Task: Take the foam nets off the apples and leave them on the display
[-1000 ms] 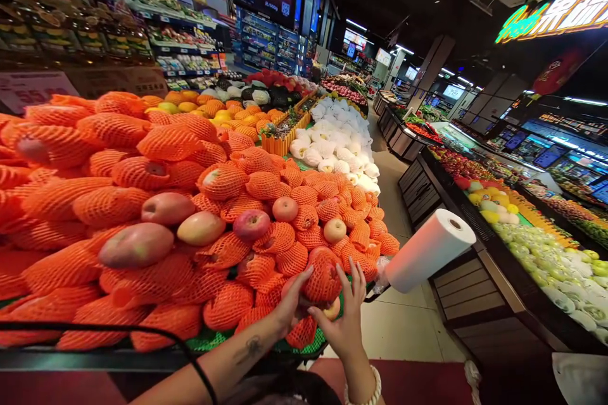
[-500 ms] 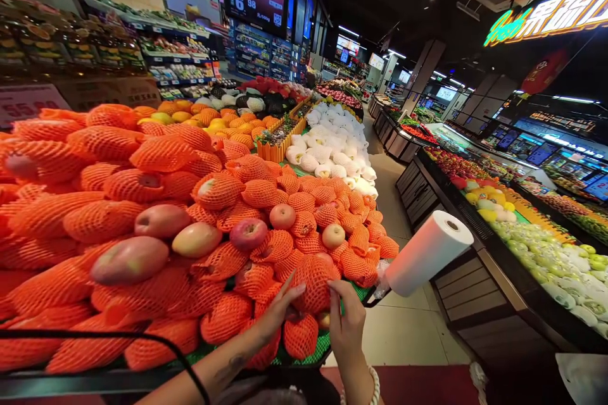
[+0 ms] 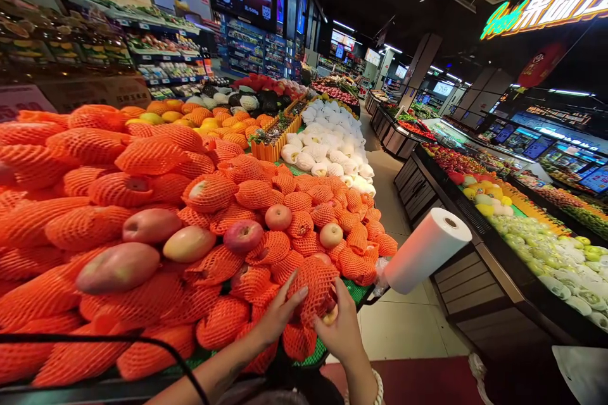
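Between my two hands is an apple in an orange foam net (image 3: 316,286), at the near right corner of the heap. My left hand (image 3: 281,311) grips its left side, thumb and fingers against the net. On the other side my right hand (image 3: 341,324) closes round it, its thumb low and its fingers at the upper right. More netted apples (image 3: 222,323) lie packed to the left. Several bare apples, one of them red (image 3: 243,236), sit on top of the heap. Just below my hands rests another netted apple (image 3: 299,340).
A roll of clear plastic bags (image 3: 427,252) stands on a holder at the display's right corner. White-netted fruit (image 3: 327,155) lies behind a small orange fence (image 3: 268,150). Across the tiled aisle (image 3: 403,329) runs another fruit stand (image 3: 484,272). A black cord (image 3: 118,336) crosses the lower left.
My right hand has turned and wrapped more fully round the netted apple, its thumb now underneath. My left hand has closed further over the left side. The view has shifted slightly.
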`<state>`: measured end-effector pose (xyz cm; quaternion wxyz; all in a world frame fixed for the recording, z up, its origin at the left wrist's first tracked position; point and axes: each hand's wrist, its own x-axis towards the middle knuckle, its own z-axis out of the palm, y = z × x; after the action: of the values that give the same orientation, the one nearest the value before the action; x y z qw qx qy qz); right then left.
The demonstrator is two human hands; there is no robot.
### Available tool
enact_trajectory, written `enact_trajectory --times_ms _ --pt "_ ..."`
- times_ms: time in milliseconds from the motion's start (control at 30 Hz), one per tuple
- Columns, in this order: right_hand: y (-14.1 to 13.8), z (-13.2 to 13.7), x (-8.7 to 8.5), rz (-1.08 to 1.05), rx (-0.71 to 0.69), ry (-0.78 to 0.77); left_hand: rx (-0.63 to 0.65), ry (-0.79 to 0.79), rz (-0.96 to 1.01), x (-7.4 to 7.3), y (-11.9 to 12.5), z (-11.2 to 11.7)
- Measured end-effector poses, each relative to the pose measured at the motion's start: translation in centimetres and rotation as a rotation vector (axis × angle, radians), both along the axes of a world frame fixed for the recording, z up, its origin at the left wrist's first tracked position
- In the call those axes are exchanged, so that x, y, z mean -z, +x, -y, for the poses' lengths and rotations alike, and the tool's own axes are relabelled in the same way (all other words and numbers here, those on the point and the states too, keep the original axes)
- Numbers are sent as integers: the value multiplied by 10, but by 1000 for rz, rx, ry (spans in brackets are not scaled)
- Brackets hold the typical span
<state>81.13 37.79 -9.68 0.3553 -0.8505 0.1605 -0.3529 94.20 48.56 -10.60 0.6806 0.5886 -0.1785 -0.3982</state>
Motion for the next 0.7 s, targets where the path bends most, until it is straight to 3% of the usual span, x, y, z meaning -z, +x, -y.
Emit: enact_trajectory --times_ms 133,267,433,533,700 --pt "0 -5 -4 31 -77 204 122 45 167 -15 -8 -5" --pt "-6 -2 2 42 -72 396 193 54 344 -12 -17 -9" --pt "-12 5 31 161 154 410 160 -173 276 -4 -18 -3" --pt "-12 7 40 242 115 523 123 -231 221 -4 -19 -1" --pt "-16 4 38 258 16 773 155 -163 393 -10 -14 -6"
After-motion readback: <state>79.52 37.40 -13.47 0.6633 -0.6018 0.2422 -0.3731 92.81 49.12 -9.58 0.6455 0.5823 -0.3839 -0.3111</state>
